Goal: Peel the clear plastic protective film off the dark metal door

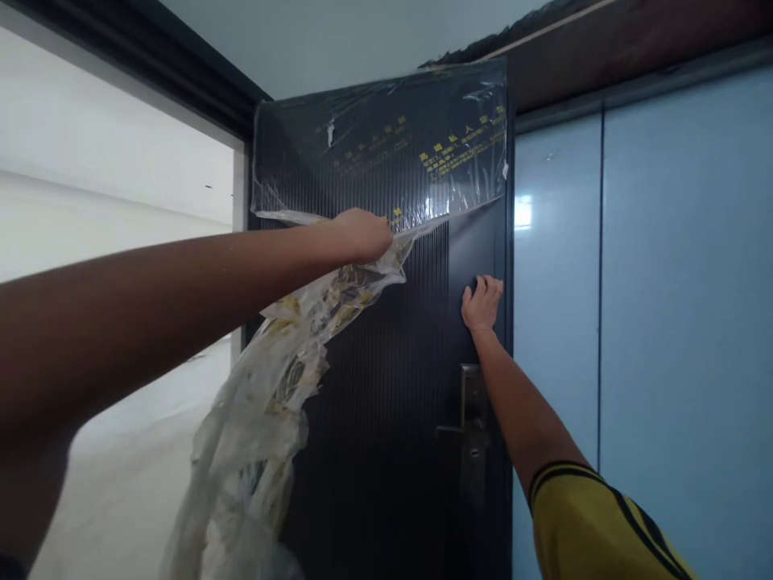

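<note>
Film point(259, 411), clear, crinkled and printed with yellow characters, covers the top of the dark door point(386, 387) and hangs lower down as a milky, twisted swag, and through the head camera I see the left hand point(363, 235) clamped on it. Well apart, the right hand point(483, 303) touches the door's bare, smooth margin above the handle point(473, 431), fingers bent, beside fine vertical ribs. Around the door I make out a grey wall point(338, 48) above, glossy pale-blue panels point(688, 282) rightward and, leftward, a dark frame point(199, 68) bordering a bright white room point(121, 221).
</note>
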The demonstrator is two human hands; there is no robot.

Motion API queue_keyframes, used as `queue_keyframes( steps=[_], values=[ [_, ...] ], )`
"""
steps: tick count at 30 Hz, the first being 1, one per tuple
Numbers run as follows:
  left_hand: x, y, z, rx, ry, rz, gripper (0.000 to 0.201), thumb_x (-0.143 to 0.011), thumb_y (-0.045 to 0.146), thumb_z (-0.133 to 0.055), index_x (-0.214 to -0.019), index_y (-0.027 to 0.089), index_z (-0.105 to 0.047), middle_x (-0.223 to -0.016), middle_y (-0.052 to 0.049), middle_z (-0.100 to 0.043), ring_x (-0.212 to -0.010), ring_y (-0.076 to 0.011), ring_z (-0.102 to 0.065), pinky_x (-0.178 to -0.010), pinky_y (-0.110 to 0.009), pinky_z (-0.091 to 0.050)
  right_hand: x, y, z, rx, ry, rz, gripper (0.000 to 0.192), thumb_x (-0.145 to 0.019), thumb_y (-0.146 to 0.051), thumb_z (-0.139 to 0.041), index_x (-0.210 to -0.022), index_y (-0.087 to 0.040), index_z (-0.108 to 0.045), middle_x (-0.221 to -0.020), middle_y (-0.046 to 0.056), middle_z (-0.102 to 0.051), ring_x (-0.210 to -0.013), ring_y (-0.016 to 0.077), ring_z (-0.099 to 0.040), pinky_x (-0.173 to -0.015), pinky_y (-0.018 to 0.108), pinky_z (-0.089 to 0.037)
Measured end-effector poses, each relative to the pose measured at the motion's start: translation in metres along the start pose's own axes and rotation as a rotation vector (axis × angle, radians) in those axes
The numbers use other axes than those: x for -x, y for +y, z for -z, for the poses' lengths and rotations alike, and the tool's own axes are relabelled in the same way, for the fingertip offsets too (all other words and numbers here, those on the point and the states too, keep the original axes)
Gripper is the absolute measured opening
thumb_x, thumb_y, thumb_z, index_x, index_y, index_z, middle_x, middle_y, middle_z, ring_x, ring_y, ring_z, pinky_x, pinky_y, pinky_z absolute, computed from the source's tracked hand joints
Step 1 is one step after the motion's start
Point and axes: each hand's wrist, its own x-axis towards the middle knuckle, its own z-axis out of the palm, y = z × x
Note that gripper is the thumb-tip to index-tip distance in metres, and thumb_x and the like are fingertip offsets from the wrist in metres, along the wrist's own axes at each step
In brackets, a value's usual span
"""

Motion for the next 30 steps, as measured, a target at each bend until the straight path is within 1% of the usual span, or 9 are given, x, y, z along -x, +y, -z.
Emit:
queue_keyframes(
  steps=[3, 8, 14, 18, 21, 23, 26, 28, 30],
  values=[
    [0.013, 0.001, 0.017, -0.331, -0.134, -0.08, 0.027, -0.095, 0.004, -0.049, -0.106, 0.003, -0.074, -0.11, -0.023, -0.072, -0.118, -0.0373, -0.063, -0.104, -0.051, -0.047, 0.0, 0.0, -0.001, 0.01, -0.011, 0.0, 0.045, -0.099, -0.03, -0.039, -0.133, -0.005, -0.056, -0.138, 0.027, -0.049, -0.14, 0.0358, -0.035, -0.121, 0.066, -0.026],
    [0.019, -0.008, 0.05, -0.473, -0.12, -0.09, 0.029, -0.096, 0.003, -0.049, -0.11, -0.003, -0.074, -0.107, -0.028, -0.071, -0.114, -0.0462, -0.066, -0.094, -0.057, -0.053, -0.001, 0.003, -0.004, 0.03, -0.027, 0.022, 0.047, -0.099, -0.03, -0.039, -0.132, -0.002, -0.057, -0.138, 0.028, -0.051, -0.139, 0.0359, -0.035, -0.123, 0.064, -0.024],
    [0.013, -0.022, 0.094, -0.684, -0.129, -0.053, 0.027, -0.097, 0.004, -0.055, -0.117, -0.001, -0.072, -0.114, -0.021, -0.07, -0.121, -0.0398, -0.065, -0.101, -0.053, -0.051, -0.001, 0.006, -0.005, 0.002, -0.009, 0.006, 0.045, -0.098, -0.031, -0.041, -0.13, -0.004, -0.058, -0.138, 0.029, -0.051, -0.139, 0.0374, -0.036, -0.12, 0.066, -0.027],
    [0.003, -0.031, 0.121, -0.816, -0.138, -0.052, 0.026, -0.098, 0.005, -0.057, -0.12, -0.002, -0.07, -0.113, -0.017, -0.07, -0.125, -0.0376, -0.063, -0.103, -0.053, -0.049, -0.001, 0.009, -0.009, 0.007, -0.002, 0.022, 0.046, -0.098, -0.031, -0.04, -0.129, -0.003, -0.058, -0.136, 0.029, -0.052, -0.137, 0.0371, -0.039, -0.12, 0.066, -0.028],
    [-0.005, -0.028, 0.142, -0.819, -0.089, 0.013, 0.03, -0.101, 0.012, -0.055, -0.125, -0.002, -0.068, -0.118, -0.016, -0.07, -0.126, -0.0395, -0.061, -0.101, -0.056, -0.049, -0.001, 0.012, -0.012, 0.008, 0.012, 0.022, 0.046, -0.098, -0.033, -0.04, -0.129, -0.003, -0.058, -0.136, 0.028, -0.053, -0.136, 0.0372, -0.039, -0.12, 0.065, -0.027],
    [-0.009, -0.02, 0.154, -0.867, -0.099, 0.032, 0.033, -0.095, 0.005, -0.06, -0.126, -0.006, -0.065, -0.126, -0.018, -0.068, -0.133, -0.0444, -0.054, -0.103, -0.059, -0.045, -0.001, 0.014, -0.015, 0.008, 0.024, 0.021, 0.046, -0.097, -0.033, -0.041, -0.128, -0.003, -0.059, -0.136, 0.028, -0.053, -0.136, 0.0375, -0.039, -0.12, 0.065, -0.027],
    [-0.011, -0.003, 0.167, -0.829, -0.127, 0.051, 0.034, -0.074, -0.02, -0.062, -0.108, -0.016, -0.064, -0.144, -0.024, -0.058, -0.143, -0.0496, -0.035, -0.114, -0.061, -0.029, -0.001, 0.017, -0.018, 0.011, 0.042, 0.022, 0.047, -0.097, -0.033, -0.042, -0.128, -0.003, -0.059, -0.136, 0.028, -0.053, -0.137, 0.0379, -0.039, -0.12, 0.065, -0.028],
    [-0.009, 0.009, 0.171, -0.686, -0.104, 0.103, 0.024, -0.066, -0.028, -0.058, -0.086, -0.017, -0.064, -0.152, -0.025, -0.051, -0.146, -0.0488, -0.026, -0.12, -0.058, -0.02, -0.001, 0.018, -0.02, 0.009, 0.04, 0.024, 0.048, -0.097, -0.034, -0.042, -0.128, -0.003, -0.059, -0.136, 0.028, -0.053, -0.137, 0.0382, -0.038, -0.12, 0.064, -0.027],
    [-0.003, 0.019, 0.173, -0.565, -0.043, 0.171, 0.02, -0.065, -0.029, -0.054, -0.075, -0.015, -0.063, -0.153, -0.023, -0.051, -0.148, -0.0467, -0.024, -0.12, -0.057, -0.018, -0.001, 0.018, -0.022, 0.005, 0.036, 0.03, 0.049, -0.097, -0.034, -0.041, -0.128, -0.001, -0.059, -0.135, 0.028, -0.053, -0.137, 0.0386, -0.038, -0.121, 0.064, -0.027]
  ],
)
